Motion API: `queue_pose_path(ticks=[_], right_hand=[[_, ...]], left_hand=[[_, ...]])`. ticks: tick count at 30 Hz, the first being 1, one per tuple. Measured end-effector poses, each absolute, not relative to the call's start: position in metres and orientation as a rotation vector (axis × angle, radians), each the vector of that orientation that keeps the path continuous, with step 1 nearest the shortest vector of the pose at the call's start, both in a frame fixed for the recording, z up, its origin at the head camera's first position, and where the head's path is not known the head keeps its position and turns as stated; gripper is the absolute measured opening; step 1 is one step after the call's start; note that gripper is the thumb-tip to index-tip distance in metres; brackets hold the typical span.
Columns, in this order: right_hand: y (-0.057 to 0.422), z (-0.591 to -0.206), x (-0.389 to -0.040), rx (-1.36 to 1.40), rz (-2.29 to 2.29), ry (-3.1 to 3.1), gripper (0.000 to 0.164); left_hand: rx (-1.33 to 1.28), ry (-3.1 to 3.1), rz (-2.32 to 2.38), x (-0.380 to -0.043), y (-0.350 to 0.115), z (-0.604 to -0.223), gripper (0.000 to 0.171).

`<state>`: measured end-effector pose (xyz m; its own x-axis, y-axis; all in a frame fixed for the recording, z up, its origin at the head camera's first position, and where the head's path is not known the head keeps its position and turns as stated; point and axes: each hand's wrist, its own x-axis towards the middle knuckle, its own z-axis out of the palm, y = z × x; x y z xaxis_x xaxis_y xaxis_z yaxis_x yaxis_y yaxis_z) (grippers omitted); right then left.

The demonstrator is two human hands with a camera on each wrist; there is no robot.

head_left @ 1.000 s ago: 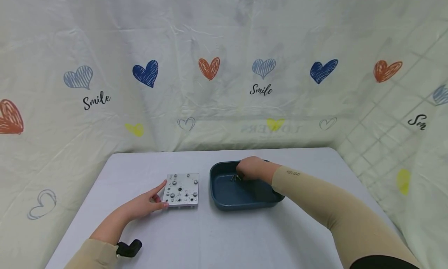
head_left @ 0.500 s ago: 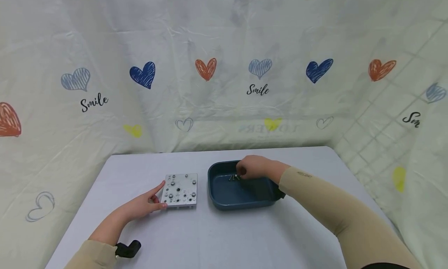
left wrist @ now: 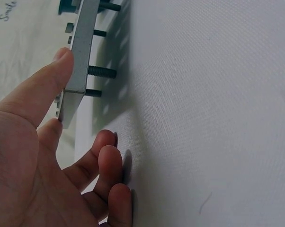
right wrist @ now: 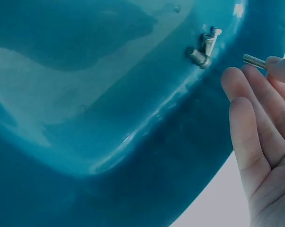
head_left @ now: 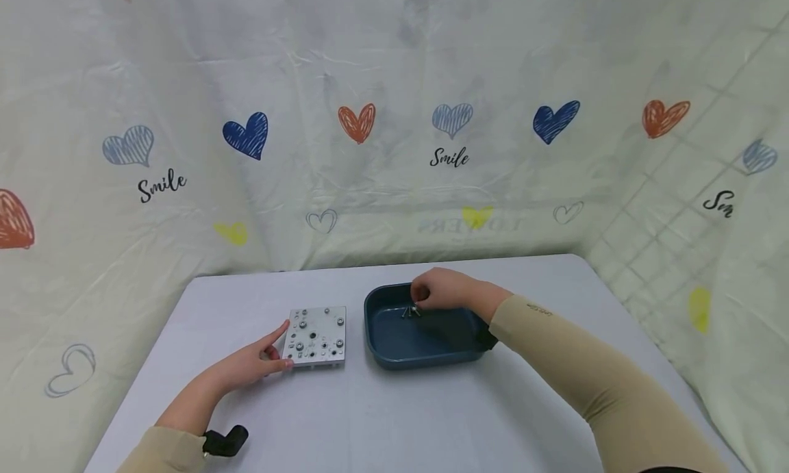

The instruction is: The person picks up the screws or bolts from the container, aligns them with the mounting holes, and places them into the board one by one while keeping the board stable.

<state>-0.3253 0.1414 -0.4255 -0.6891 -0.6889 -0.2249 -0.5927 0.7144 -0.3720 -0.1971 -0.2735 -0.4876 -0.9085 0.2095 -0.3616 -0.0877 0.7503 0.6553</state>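
Fingers and thumb of the right hand [head_left: 445,289] pinch a screw [right wrist: 254,61] over the far side of the blue tray [head_left: 425,343], where more screws [right wrist: 208,43] lie close together. On the table [head_left: 394,418], left of the tray, sits a metal block [head_left: 322,328] with screw ends [left wrist: 102,72] poking out beneath. The left hand [head_left: 246,365] grips its left side between thumb and forefinger, other fingers loosely bent.

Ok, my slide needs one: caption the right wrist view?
A right hand pinches a screw over a blue tray, other screws lying inside.
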Motion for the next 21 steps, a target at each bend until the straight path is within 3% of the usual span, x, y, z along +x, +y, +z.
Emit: queue_pose_path(ticks=[10,21], right_hand=[[0.120,-0.419,-0.328,-1.005,-0.577,2.520,0.010],[0.061,-0.408,-0.327,-1.014,-0.690,2.430,0.009]], left_hand=[[0.149,2.531,0.969,-0.199,-0.278,-0.493,0.098],[0.080,2.534,0.971,-0.199,-0.275,-0.491,0.096]])
